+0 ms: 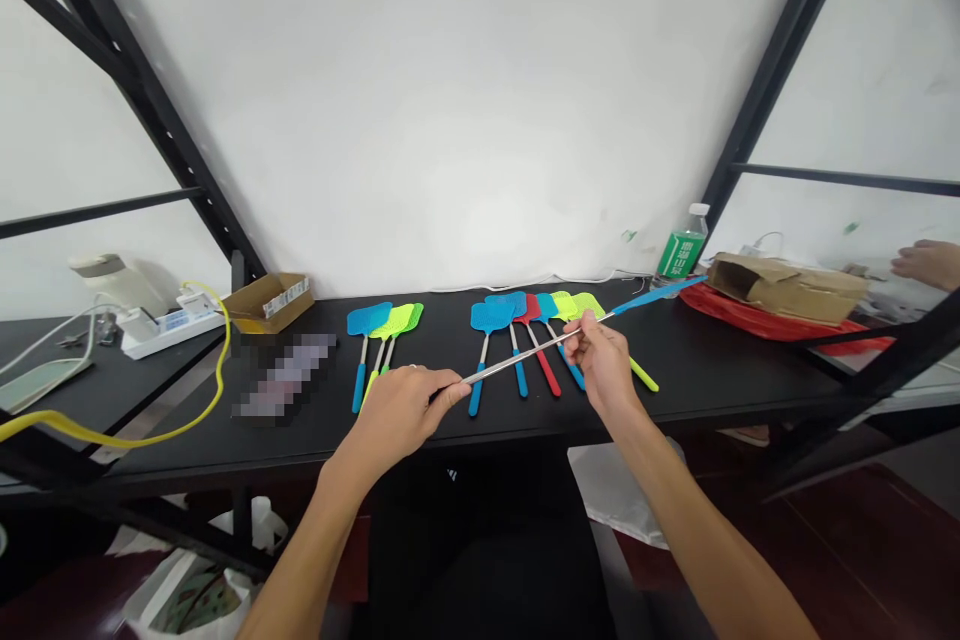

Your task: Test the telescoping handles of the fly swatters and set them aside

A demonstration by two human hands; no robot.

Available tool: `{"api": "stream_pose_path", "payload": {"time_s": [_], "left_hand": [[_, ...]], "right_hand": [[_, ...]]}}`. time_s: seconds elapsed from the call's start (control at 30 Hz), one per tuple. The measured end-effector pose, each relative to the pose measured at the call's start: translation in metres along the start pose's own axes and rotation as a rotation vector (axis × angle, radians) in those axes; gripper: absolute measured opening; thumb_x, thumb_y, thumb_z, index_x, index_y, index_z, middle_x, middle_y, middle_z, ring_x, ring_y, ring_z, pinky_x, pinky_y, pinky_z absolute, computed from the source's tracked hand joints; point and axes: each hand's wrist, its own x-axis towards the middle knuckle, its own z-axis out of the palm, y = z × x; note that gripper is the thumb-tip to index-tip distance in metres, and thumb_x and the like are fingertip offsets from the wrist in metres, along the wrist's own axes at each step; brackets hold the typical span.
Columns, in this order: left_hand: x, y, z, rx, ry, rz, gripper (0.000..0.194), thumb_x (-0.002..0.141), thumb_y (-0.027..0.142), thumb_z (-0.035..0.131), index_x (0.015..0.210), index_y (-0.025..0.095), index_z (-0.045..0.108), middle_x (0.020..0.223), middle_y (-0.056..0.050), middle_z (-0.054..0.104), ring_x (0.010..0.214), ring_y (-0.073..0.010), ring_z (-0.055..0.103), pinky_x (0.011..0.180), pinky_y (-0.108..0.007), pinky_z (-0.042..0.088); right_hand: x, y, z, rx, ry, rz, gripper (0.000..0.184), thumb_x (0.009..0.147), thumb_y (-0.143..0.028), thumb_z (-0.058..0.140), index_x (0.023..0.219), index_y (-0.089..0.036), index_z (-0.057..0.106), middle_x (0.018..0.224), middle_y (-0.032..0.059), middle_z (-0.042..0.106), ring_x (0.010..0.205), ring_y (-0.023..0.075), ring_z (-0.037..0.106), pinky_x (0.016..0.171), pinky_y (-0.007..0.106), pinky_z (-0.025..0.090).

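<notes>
My left hand (401, 410) is closed round the near end of a fly swatter with a long extended metal rod (517, 360). My right hand (600, 360) pinches the same rod further along. The rod slants up to the right and ends in a blue part (660, 293) near a bottle. On the black table (720, 360) lie two groups of fly swatters: blue and green ones (379, 330) on the left, and several blue, red and green ones (525, 315) under the rod.
A small open cardboard box (266, 302), a white power strip (169, 325) and a yellow cable (150, 435) lie at the left. A green-labelled bottle (682, 250), a torn cardboard box (787, 285) on red material and another person's hand (926, 263) are at the right. Black shelf struts flank the table.
</notes>
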Motion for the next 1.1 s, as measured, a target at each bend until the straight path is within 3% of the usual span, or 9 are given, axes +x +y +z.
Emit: {"api": "stream_pose_path", "payload": {"time_s": [0.3,0.5,0.7,0.83,0.93,1.0,1.03,1.1], "left_hand": [[-0.009,-0.043,-0.015,-0.079,-0.028,-0.076,0.045,0.096,0.055,0.04,0.09,0.028,0.075,0.066,-0.001,0.068,0.063,-0.0185,0.061,0.061,-0.026,0.036],[-0.021,-0.087,-0.026,-0.145,-0.021,-0.153,0.041,0.09,0.056,0.049,0.082,0.027,0.077,0.066,0.0,0.07,0.062,-0.0186,0.061,0.06,-0.024,0.038],[-0.026,-0.108,-0.028,-0.111,0.041,-0.25,0.045,0.084,0.063,0.052,0.088,0.027,0.079,0.073,-0.002,0.074,0.062,-0.0208,0.062,0.059,-0.026,0.04],[-0.02,-0.098,-0.028,-0.022,0.217,-0.241,0.038,0.086,0.057,0.055,0.096,0.027,0.076,0.095,-0.005,0.077,0.078,-0.026,0.066,0.071,-0.032,0.045],[-0.015,-0.071,-0.03,0.014,0.477,-0.166,0.03,0.089,0.044,0.057,0.106,0.025,0.072,0.115,-0.006,0.073,0.108,-0.0296,0.063,0.095,-0.039,0.043],[-0.013,-0.051,-0.03,-0.08,0.591,-0.143,0.025,0.09,0.04,0.057,0.103,0.024,0.072,0.111,-0.005,0.073,0.109,-0.0269,0.063,0.099,-0.039,0.042],[-0.013,-0.043,-0.029,-0.178,0.591,-0.15,0.024,0.09,0.04,0.057,0.101,0.023,0.072,0.105,-0.005,0.074,0.102,-0.025,0.065,0.095,-0.037,0.045],[-0.011,-0.033,-0.024,-0.406,0.469,-0.188,0.026,0.09,0.043,0.059,0.098,0.022,0.072,0.088,-0.003,0.074,0.084,-0.0212,0.068,0.08,-0.032,0.05]], "right_hand": [[0.03,-0.02,-0.044,0.062,0.203,-0.04,0.048,0.068,-0.06,0.079,0.067,-0.015,0.063,0.052,-0.0026,0.049,0.049,0.0086,0.048,0.045,0.022,0.038],[0.047,-0.023,-0.083,0.076,0.34,-0.046,0.045,0.078,-0.057,0.072,0.068,-0.016,0.059,0.051,-0.0041,0.047,0.048,0.0081,0.048,0.045,0.021,0.04],[0.052,-0.013,-0.091,0.068,0.356,-0.038,0.044,0.079,-0.058,0.07,0.07,-0.018,0.057,0.053,-0.0055,0.045,0.048,0.0089,0.049,0.045,0.022,0.04],[0.05,-0.011,-0.085,0.077,0.343,-0.015,0.043,0.08,-0.058,0.07,0.072,-0.017,0.058,0.054,-0.005,0.047,0.049,0.0086,0.05,0.045,0.022,0.039],[0.048,-0.013,-0.079,0.102,0.359,-0.02,0.042,0.081,-0.057,0.07,0.073,-0.017,0.059,0.056,-0.004,0.05,0.05,0.0087,0.052,0.046,0.022,0.04],[0.047,-0.015,-0.074,0.115,0.365,-0.007,0.041,0.081,-0.056,0.07,0.073,-0.017,0.06,0.056,-0.0037,0.051,0.05,0.0086,0.051,0.046,0.022,0.04],[0.046,-0.016,-0.072,0.12,0.363,0.001,0.041,0.081,-0.056,0.07,0.073,-0.016,0.061,0.056,-0.0037,0.051,0.049,0.0085,0.051,0.045,0.022,0.04],[0.044,-0.017,-0.066,0.132,0.351,0.007,0.041,0.079,-0.056,0.071,0.073,-0.016,0.061,0.056,-0.0037,0.051,0.049,0.0084,0.051,0.045,0.022,0.039]]}}
